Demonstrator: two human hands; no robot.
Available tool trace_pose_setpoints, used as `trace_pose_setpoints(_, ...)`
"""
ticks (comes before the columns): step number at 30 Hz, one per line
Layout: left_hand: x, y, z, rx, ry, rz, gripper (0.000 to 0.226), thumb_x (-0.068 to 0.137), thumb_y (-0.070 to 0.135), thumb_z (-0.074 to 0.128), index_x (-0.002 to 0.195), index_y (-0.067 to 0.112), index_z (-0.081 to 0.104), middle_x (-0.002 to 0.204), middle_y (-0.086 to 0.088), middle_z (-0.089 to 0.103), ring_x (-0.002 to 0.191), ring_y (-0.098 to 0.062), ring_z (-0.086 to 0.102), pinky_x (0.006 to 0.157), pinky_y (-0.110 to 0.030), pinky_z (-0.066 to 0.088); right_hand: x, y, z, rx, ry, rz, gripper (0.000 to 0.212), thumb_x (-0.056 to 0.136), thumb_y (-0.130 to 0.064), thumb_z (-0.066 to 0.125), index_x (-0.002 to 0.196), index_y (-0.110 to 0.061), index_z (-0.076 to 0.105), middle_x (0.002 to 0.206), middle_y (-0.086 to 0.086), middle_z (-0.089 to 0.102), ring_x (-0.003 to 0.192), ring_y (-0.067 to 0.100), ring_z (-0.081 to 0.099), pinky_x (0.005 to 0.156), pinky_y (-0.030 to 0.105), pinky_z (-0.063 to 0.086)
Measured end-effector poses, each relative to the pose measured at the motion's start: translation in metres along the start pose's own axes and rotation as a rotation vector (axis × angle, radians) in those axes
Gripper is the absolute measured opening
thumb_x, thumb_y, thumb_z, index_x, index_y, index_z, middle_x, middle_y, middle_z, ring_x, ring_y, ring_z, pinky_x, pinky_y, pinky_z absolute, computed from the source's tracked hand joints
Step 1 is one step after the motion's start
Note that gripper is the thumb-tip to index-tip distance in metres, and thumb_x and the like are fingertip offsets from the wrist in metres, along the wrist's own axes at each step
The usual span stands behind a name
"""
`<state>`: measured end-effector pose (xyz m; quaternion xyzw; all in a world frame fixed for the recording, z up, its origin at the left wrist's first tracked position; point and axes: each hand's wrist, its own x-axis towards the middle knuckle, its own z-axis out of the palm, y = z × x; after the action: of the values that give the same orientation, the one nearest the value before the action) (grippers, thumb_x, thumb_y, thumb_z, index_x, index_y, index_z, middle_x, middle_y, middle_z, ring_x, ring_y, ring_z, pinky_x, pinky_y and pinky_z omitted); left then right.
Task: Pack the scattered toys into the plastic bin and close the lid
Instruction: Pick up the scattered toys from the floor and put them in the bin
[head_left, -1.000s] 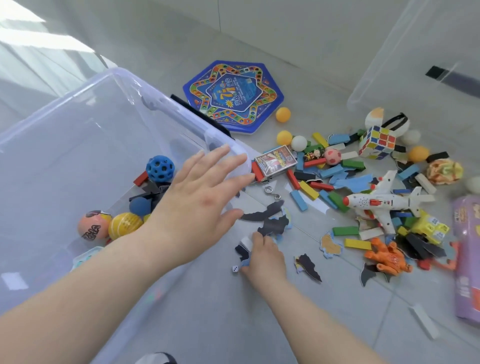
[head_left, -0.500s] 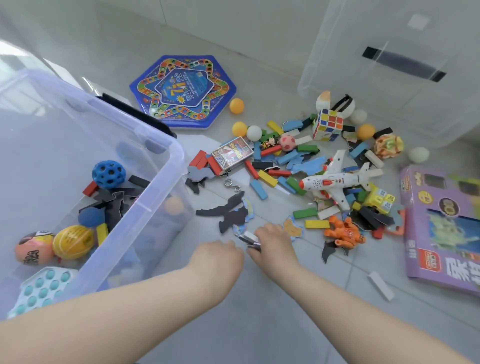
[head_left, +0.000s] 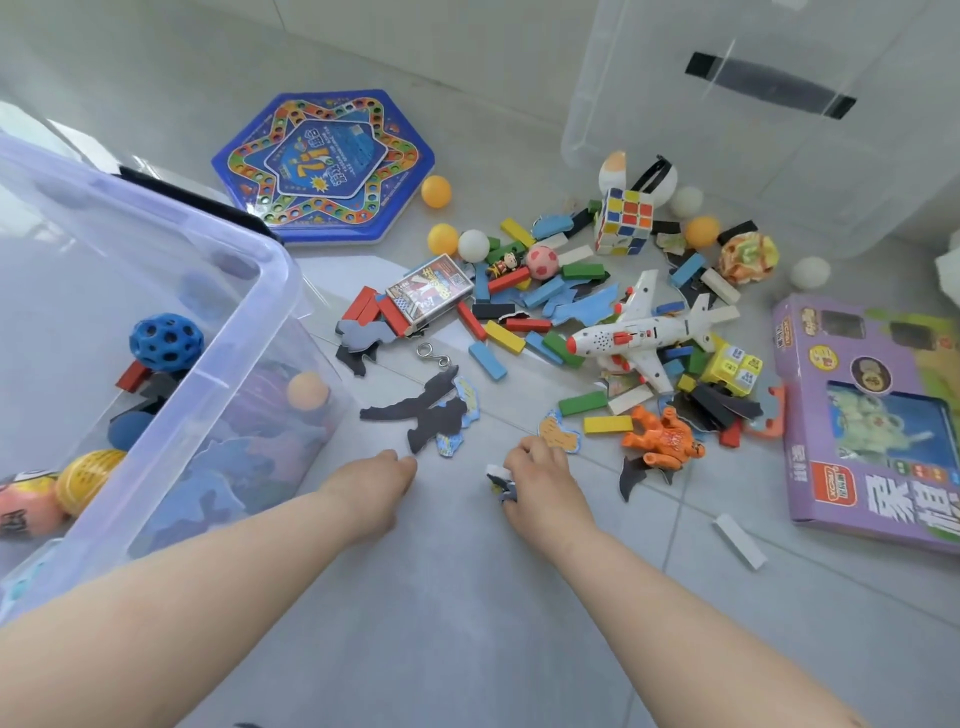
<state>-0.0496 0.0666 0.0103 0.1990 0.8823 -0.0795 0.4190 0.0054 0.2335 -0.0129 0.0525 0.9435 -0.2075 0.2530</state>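
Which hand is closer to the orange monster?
Right. The right hand, holding puzzle pieces, is just beside the orange monster, apart from it. The left hand is farther away, next to the black piece.

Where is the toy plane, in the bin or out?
Out. The plane lies on the floor among the blocks, apart from the bin.

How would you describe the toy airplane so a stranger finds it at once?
Start at the purple box on the right. Just left of it lies a heap of coloured blocks, with the toy airplane on top. It alone is white, winged, red-trimmed.
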Motion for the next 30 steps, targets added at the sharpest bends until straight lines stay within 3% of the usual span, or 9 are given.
trace_pose_setpoints(4,-0.001,0.003,-0.001,-0.147,0.033,0.026,0.019,0.085,0.006,0.050,0.101,0.015,0.044,0.112,-0.007,0.049,0.104,-0.027,0.054,0.072,-0.027,0.036,0.007,-0.003,0.000,-0.021,-0.045,-0.010,0.033,0.090,-0.011,0.047,0.122,-0.003,0.039,0.132,0.012,0.036,0.122,0.027,0.035,0.091,0.036,0.037)
trace_pose_setpoints(8,-0.020,0.020,-0.024,-0.840,0.119,0.114,0.030,0.080,0.001,0.061,0.074,0.025,0.045,0.077,0.006,0.048,0.061,-0.011,0.049,0.054,-0.015,0.043,0.009,-0.003,0.000,-0.001,-0.044,0.007,0.034,0.089,-0.009,0.049,0.121,-0.004,0.038,0.129,0.013,0.041,0.121,0.027,0.038,0.092,0.034,0.036)
trace_pose_setpoints(10,-0.044,0.027,-0.045,-1.061,0.172,0.232,0.033,0.078,-0.004,0.063,0.074,0.027,0.050,0.074,0.008,0.052,0.059,-0.009,0.053,0.053,-0.010,0.046,0.011,-0.001,0.000,0.003,-0.055,0.011,0.036,0.089,-0.013,0.050,0.122,-0.004,0.039,0.128,0.013,0.044,0.120,0.027,0.041,0.091,0.034,0.036)
trace_pose_setpoints(17,-0.130,-0.019,-0.100,-0.991,0.773,0.469,0.025,0.064,0.023,0.064,0.076,0.045,0.061,0.088,0.022,0.065,0.074,0.011,0.061,0.065,0.002,0.044,0.012,-0.004,-0.008,0.016,-0.149,0.003,0.021,0.091,-0.022,0.051,0.091,-0.016,0.032,0.124,0.014,0.050,0.110,0.026,0.050,0.071,0.024,0.028)
trace_pose_setpoints(21,-0.143,-0.097,-0.095,-0.921,1.091,0.155,0.035,0.063,0.028,0.063,0.074,0.061,0.056,0.077,0.037,0.062,0.068,0.015,0.058,0.075,-0.006,0.048,0.008,-0.038,-0.041,0.400,0.002,0.041,0.032,0.087,-0.016,0.056,0.066,-0.022,0.034,0.081,0.001,0.047,0.072,0.017,0.045,0.064,0.022,0.051)
trace_pose_setpoints(23,-0.138,-0.143,-0.076,-0.961,1.177,-0.047,0.038,0.068,0.022,0.070,0.071,0.057,0.056,0.073,0.038,0.061,0.063,0.018,0.057,0.077,-0.011,0.049,0.004,-0.076,-0.070,0.678,0.102,-0.021,0.033,0.086,-0.011,0.059,0.065,-0.023,0.037,0.070,-0.002,0.046,0.058,0.009,0.044,0.045,0.006,0.040)
trace_pose_setpoints(25,-0.128,-0.170,-0.050,-0.945,1.163,-0.231,0.041,0.076,0.008,0.069,0.069,0.046,0.055,0.068,0.023,0.063,0.060,0.013,0.057,0.060,0.003,0.040,-0.001,-0.119,-0.098,0.997,0.187,-0.133,0.028,0.084,-0.008,0.062,0.068,-0.025,0.048,0.061,-0.011,0.056,0.051,0.000,0.051,0.044,0.002,0.036)
trace_pose_setpoints(27,-0.120,-0.182,-0.026,-0.951,1.058,-0.373,0.032,0.079,0.005,0.067,0.073,0.035,0.056,0.067,0.014,0.055,0.059,-0.006,0.055,0.053,0.005,0.035,-0.008,-0.165,-0.126,1.264,0.149,-0.277,0.020,0.079,-0.012,0.068,0.067,-0.025,0.058,0.050,-0.016,0.060,0.046,-0.006,0.053,0.045,0.006,0.041)
trace_pose_setpoints(30,-0.110,-0.198,0.007,-0.998,0.913,-0.543,0.013,0.079,0.004,0.066,0.092,0.008,0.066,0.070,0.002,0.054,0.070,-0.022,0.050,0.050,0.003,0.037,-0.009,-0.225,-0.150,1.209,0.081,-0.557,0.017,0.081,-0.014,0.067,0.070,-0.025,0.058,0.053,-0.015,0.057,0.048,-0.005,0.053,0.048,0.007,0.042)
